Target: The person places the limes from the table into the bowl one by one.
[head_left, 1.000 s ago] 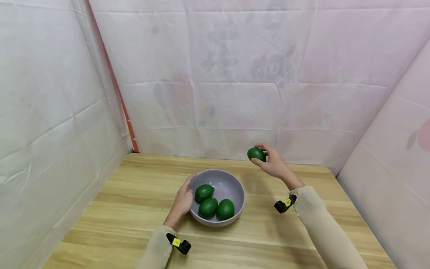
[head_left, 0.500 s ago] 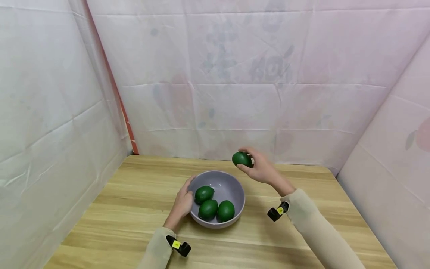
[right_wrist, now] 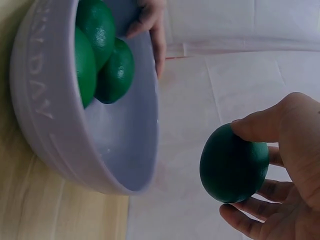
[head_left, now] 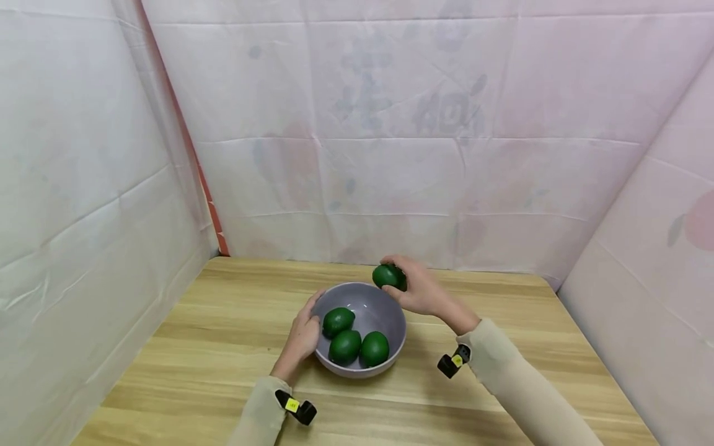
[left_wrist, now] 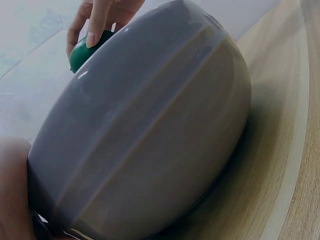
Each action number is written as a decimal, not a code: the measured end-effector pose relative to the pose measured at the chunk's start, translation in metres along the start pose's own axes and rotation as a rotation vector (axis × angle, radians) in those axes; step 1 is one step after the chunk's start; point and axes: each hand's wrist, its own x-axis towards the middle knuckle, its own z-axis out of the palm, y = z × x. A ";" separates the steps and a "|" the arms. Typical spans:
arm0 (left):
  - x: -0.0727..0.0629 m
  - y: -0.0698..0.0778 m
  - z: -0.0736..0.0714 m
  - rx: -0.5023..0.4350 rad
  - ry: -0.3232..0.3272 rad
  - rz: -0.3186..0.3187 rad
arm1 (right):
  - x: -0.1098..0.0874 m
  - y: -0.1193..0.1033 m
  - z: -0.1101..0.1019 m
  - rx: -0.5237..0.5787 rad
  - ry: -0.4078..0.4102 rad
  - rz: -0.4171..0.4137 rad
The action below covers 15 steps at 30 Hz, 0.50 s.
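My right hand (head_left: 418, 288) holds a glossy dark green lime (head_left: 388, 277) between thumb and fingertips, raised over the far right rim of the bowl. In the right wrist view this lime (right_wrist: 234, 163) hangs apart from the bowl. The bowl (head_left: 382, 310) is round and grey-purple, standing on the table. At its left side my left hand (head_left: 304, 334) grips the rim, thumb over the inside and fingers around the outer wall. Inside lie three more limes (head_left: 344, 347), bunched toward the left and near side. The left wrist view is mostly filled by the bowl's outer wall (left_wrist: 150, 115).
The wood-grain table (head_left: 212, 347) extends around the bowl to both sides. Pale printed cloth (head_left: 390, 155) hangs behind the table and along its left and right sides. Each sleeve cuff carries a small black camera (head_left: 454, 361).
My right hand has brought the lime leftward and lower, from the right of the bowl to above its far rim. The left hand, the bowl and the limes inside stay put.
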 end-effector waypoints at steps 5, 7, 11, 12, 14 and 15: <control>-0.001 -0.001 0.001 -0.014 -0.002 0.000 | -0.004 -0.002 0.007 -0.028 -0.019 0.000; -0.001 0.000 0.002 -0.013 -0.002 0.002 | -0.006 -0.002 0.010 -0.031 -0.027 -0.002; -0.002 0.002 0.002 -0.006 -0.001 0.007 | -0.008 -0.002 0.014 -0.040 -0.050 -0.007; -0.002 0.002 0.002 -0.005 -0.001 0.008 | -0.008 -0.002 0.015 -0.039 -0.056 -0.009; -0.001 0.003 0.002 -0.003 -0.002 0.012 | -0.008 -0.002 0.016 -0.040 -0.069 -0.012; -0.001 0.003 0.002 -0.003 -0.002 0.012 | -0.008 -0.002 0.017 -0.041 -0.078 -0.013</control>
